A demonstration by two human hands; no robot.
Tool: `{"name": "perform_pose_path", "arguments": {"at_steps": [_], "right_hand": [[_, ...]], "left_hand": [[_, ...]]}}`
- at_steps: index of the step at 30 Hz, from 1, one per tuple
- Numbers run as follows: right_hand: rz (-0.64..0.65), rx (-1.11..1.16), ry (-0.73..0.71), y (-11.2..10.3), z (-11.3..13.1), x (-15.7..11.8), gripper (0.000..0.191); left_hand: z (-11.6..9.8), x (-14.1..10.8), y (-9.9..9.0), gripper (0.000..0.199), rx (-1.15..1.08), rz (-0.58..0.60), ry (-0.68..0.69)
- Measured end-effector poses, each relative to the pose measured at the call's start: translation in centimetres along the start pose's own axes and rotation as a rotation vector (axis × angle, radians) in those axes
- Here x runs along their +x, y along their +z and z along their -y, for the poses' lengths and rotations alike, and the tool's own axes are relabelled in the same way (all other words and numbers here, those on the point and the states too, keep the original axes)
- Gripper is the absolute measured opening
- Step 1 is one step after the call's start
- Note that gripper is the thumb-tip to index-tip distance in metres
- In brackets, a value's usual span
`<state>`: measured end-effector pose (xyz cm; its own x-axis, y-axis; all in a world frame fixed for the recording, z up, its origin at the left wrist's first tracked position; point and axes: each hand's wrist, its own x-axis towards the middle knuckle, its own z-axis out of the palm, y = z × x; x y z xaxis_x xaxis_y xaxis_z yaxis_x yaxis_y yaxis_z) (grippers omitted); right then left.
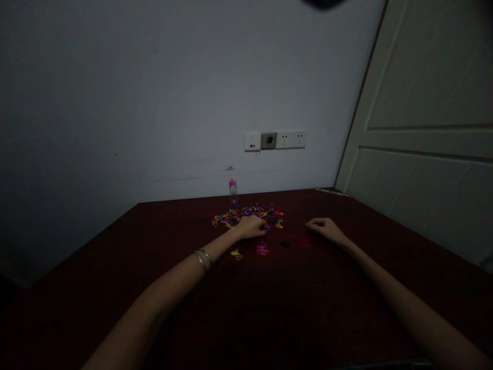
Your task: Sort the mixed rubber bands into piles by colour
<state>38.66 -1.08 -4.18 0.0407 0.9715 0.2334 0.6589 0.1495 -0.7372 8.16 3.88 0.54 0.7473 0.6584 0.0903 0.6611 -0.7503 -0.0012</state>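
A heap of small coloured loops that look like rubber bands (254, 209) lies on the dark red table. At its near right edge is my left hand (251, 226), fingers curled down among the loops; what they hold, if anything, is hidden. My right hand (325, 228) is to the right of the heap, thumb and fingertips pinched together over the table. Anything between those tips is too small to make out. Nearer to me sit small sorted groups: yellow loops (236, 254), pink loops (262, 248), a dark clump (285, 244) and red loops (304, 243).
Behind the heap stands a small clear bottle (233, 194) with a pink top, close to the wall. Sockets and switches (275, 141) are set in the wall above. A pale panelled door (427, 139) rises along the right side of the table (231, 308).
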Motion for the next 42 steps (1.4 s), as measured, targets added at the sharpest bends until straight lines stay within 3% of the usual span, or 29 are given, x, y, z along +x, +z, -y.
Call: {"name": "perform_pose_path", "arguments": {"at_steps": [10,18,26,31,36,42], "right_hand": [[0.010,-0.007,0.020,0.2,-0.5,0.2,0.036],[0.019,0.002,0.001,-0.1,0.1,-0.1,0.035],[0.012,0.007,0.006,0.0,-0.5,0.1,0.033],[0.022,0.010,-0.014,-0.1,-0.7,0.1,0.034],[0.015,-0.003,0.010,-0.1,-0.7,0.1,0.035],[0.023,-0.031,0.008,0.0,-0.8,0.1,0.035]], "left_hand": [[-0.6,0.1,0.2,0.024,0.089,0.004,-0.042],[1.3,-1.0,-1.1,0.020,-0.099,-0.064,-0.057],[4.9,-6.6,-3.6,0.016,-0.250,-0.049,-0.066],[5.6,-11.0,-4.7,0.015,-0.312,0.030,-0.052],[6.3,-14.3,-4.2,0.014,-0.418,0.117,-0.112],[7.4,-16.3,-3.4,0.016,-0.523,0.167,-0.217]]}}
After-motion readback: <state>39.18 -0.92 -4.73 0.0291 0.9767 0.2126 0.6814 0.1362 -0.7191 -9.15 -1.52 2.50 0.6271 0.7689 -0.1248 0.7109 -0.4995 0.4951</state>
